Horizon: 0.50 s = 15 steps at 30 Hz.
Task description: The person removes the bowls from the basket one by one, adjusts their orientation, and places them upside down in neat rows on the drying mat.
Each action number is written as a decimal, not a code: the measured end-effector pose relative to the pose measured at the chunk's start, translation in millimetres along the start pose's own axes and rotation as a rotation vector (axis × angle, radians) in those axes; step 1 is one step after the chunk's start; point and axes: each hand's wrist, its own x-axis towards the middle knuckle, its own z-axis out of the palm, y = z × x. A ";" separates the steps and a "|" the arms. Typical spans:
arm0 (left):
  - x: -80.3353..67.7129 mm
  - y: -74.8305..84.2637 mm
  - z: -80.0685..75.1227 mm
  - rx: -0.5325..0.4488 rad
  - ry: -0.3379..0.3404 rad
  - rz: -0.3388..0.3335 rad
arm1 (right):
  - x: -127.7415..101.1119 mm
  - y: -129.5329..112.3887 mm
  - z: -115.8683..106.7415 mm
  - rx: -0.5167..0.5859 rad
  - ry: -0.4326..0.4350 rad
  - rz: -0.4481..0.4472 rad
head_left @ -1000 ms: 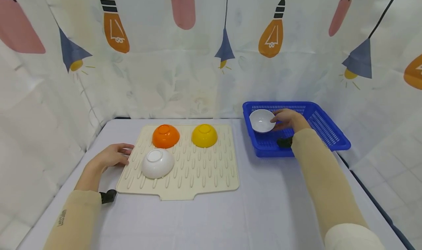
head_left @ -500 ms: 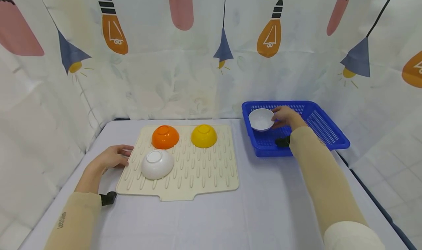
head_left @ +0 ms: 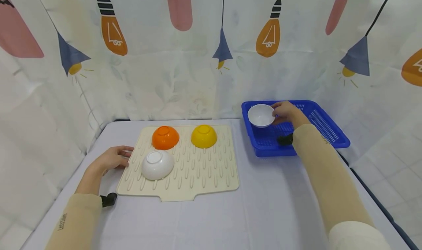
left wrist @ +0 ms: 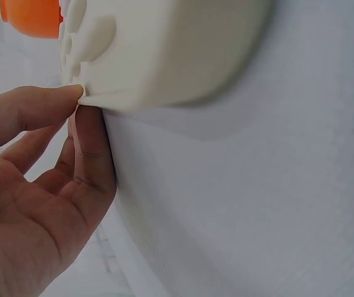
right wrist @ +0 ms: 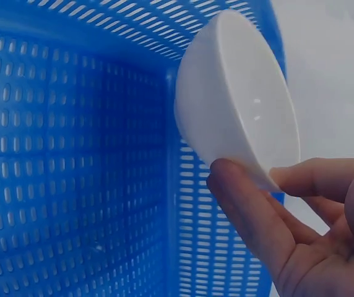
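My right hand (head_left: 287,112) pinches the rim of a white bowl (right wrist: 208,93), thumb at the lip and fingers against its outer side. The bowl's mouth faces up in the head view, over the left part of a blue plastic basket (head_left: 333,134). At the left, my left hand (head_left: 113,157) pinches the side edge of a cream ridged drying mat (left wrist: 133,55) between thumb and fingers. Upside down on that mat are an orange bowl (head_left: 165,138), a yellow bowl (head_left: 204,136) and a second white bowl (head_left: 158,165).
The mat's right half shows bare ridges, with a spout tab at its front edge. A white cloth covers the table (head_left: 224,220). Behind it hangs a curtain (head_left: 184,81) printed with lamps and bulbs. A black wrist strap piece (head_left: 285,139) hangs over the basket floor.
My right hand has raised the white bowl slightly inside the basket, toward its back rim. The left hand stays at the mat's edge, and the bowls on the mat have not moved.
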 end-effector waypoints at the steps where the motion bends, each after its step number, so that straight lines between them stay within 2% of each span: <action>1: 0.0 0.1 0.2 0.002 -0.001 0.001 | -0.3 -0.1 -1.4 0.007 -0.003 -0.003; 15: -0.2 1.5 1.7 0.026 0.003 -0.003 | -8.7 -1.4 -10.1 0.157 -0.052 -0.049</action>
